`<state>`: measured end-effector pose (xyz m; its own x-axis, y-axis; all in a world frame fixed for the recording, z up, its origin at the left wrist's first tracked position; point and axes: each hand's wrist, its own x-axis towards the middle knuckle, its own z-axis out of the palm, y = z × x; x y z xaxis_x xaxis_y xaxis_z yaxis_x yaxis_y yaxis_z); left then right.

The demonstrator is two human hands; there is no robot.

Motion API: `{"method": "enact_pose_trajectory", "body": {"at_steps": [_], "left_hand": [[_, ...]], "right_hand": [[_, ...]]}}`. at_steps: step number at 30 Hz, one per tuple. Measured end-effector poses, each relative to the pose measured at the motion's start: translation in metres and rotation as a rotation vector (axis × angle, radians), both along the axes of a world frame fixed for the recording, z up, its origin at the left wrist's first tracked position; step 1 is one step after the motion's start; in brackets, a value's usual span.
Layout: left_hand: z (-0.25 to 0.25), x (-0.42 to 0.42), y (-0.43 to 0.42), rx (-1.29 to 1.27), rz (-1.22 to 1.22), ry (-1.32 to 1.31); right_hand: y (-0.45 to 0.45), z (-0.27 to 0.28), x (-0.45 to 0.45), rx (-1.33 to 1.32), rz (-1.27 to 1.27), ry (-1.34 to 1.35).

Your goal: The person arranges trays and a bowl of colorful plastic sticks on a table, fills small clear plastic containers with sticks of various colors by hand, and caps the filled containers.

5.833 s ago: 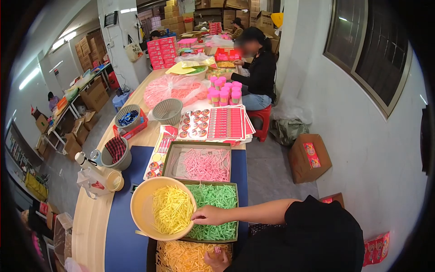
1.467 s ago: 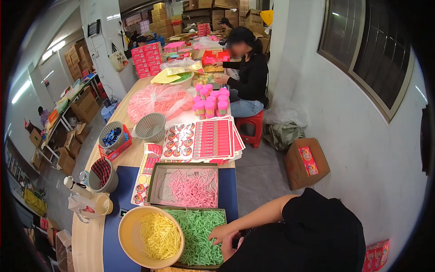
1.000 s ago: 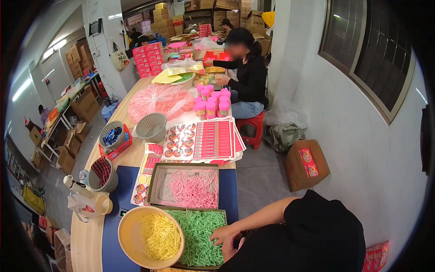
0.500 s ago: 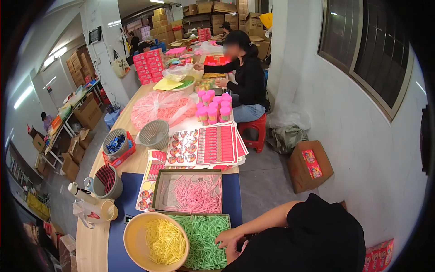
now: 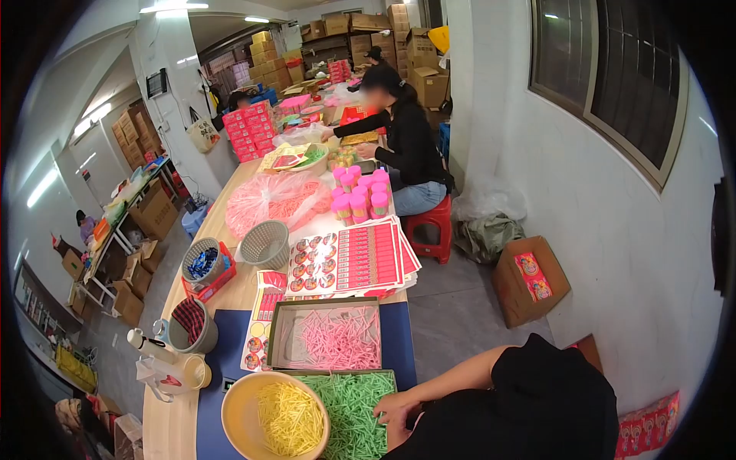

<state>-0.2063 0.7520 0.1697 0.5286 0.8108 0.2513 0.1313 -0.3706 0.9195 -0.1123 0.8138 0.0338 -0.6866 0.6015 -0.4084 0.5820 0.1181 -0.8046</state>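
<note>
Away from the rim of the tan bowl (image 5: 236, 418), unlike in the earliest frame, and now down at the green sticks (image 5: 349, 418): right hand (image 5: 397, 403). Fingers bent, half curled, tips against the pile; cannot tell whether gripping any stick. Just below in view: left hand (image 5: 397, 432), partly hidden by black clothing (image 5: 529, 414); cannot tell how far spread or what, if anything, in hold.

Green sticks heaped loose in a shallow box (image 5: 394, 378), near the right edge of the worktop (image 5: 169, 414). By looks, very light, thin and fairly stiff; probably smooth enough to slip, perhaps apt to bend under hard squeezing. Best pinched gently at mid-length, or gathered as a small lined-up bunch.

Overlapping the box's left edge: the bowl, with yellow sticks (image 5: 290, 418) toward its right side. Just beyond: second box (image 5: 285, 337) of pink sticks (image 5: 337, 341), then printed sheets (image 5: 376, 253). Along the worktop's left edge: white bottle (image 5: 149, 345). Farther up the right edge: another person (image 5: 414, 149), seated, one arm outstretched.
</note>
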Motion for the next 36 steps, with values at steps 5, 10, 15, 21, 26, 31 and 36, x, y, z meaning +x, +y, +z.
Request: {"method": "enact_pose_trajectory", "body": {"at_steps": [5, 10, 15, 21, 26, 31, 36], "left_hand": [[-0.002, -0.003, 0.0, -0.075, 0.004, -0.056], [-0.005, -0.008, 0.0, -0.156, 0.011, -0.119], [-0.011, -0.015, 0.002, -0.218, 0.019, -0.182], [-0.062, -0.028, 0.011, -0.221, 0.044, 0.155], [-0.119, -0.03, -0.001, 0.002, 0.251, 0.51], [-0.15, -0.028, -0.004, 0.209, 0.303, 0.564], [-0.152, -0.026, -0.005, 0.115, 0.302, 0.498]], "right_hand": [[-0.041, -0.049, -0.029, 1.296, -0.078, -0.846], [0.001, -0.019, 0.004, 0.098, -0.013, -0.057], [0.023, 0.066, 0.009, 0.218, -0.1, -0.072], [0.127, 0.177, 0.032, 0.411, -0.356, -0.08], [0.248, 0.266, 0.036, 0.58, -0.62, -0.182], [0.305, 0.308, 0.018, 0.82, -0.651, -0.092], [0.296, 0.314, -0.013, 0.695, -0.568, -0.015]]}}
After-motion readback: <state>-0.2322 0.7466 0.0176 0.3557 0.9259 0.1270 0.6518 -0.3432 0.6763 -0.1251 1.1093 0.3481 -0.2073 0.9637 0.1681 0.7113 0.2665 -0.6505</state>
